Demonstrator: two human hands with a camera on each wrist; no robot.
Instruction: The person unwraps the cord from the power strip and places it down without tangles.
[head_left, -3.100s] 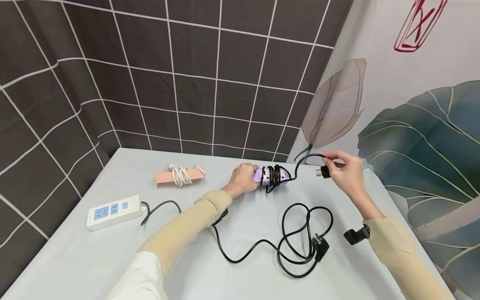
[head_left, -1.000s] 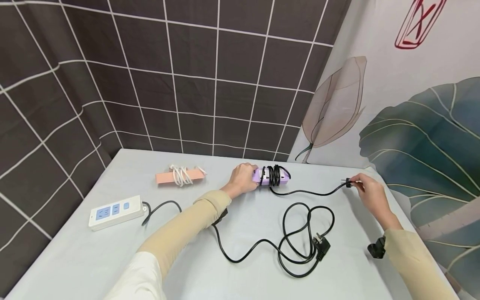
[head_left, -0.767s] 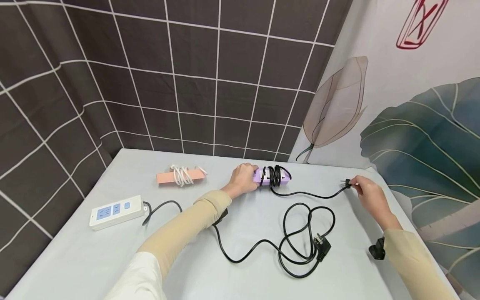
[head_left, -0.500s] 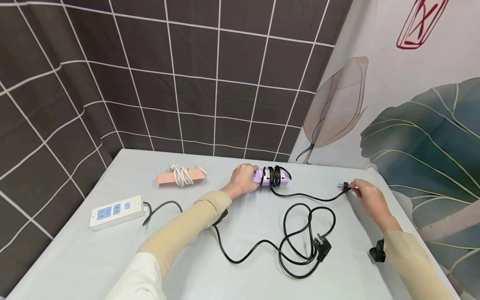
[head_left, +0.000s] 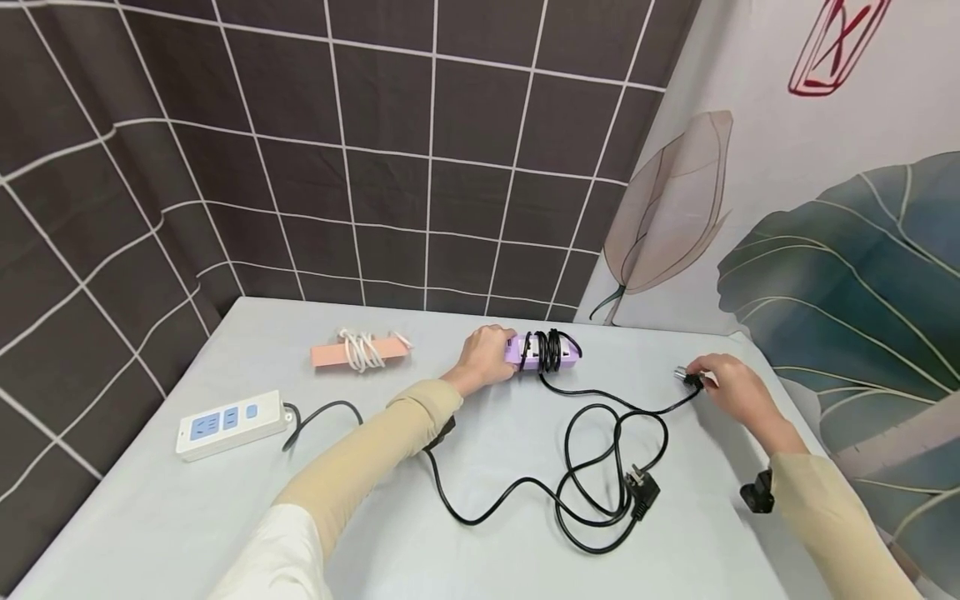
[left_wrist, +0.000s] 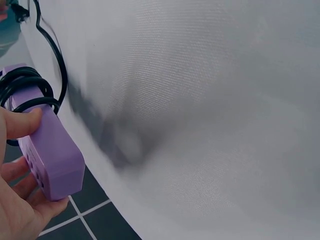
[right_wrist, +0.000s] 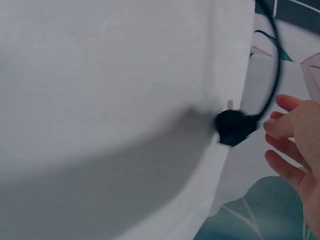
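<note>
My left hand point(head_left: 482, 360) grips the end of a purple power strip point(left_wrist: 60, 150), thumb on one side and fingers on the other. Black cord point(head_left: 550, 352) is wound round the strip's middle. From there a loose length runs right to a black plug point(head_left: 692, 381) with metal prongs. My right hand point(head_left: 737, 390) is at that plug, near the table's right edge. In the right wrist view, its fingers point(right_wrist: 282, 125) are spread and loosely bent, their tips just beside the cord end of the blurred plug.
A white power strip point(head_left: 228, 425) with blue sockets lies at left; its black cord passes under my left arm to a coiled length and another black plug point(head_left: 642, 493). A peach power strip point(head_left: 330, 356) wrapped in white cord lies at the back.
The right hand has brought the plug from the air down to the right side of the table; the plug has since turned and the fingers have loosened. The left hand stays on the strip.
</note>
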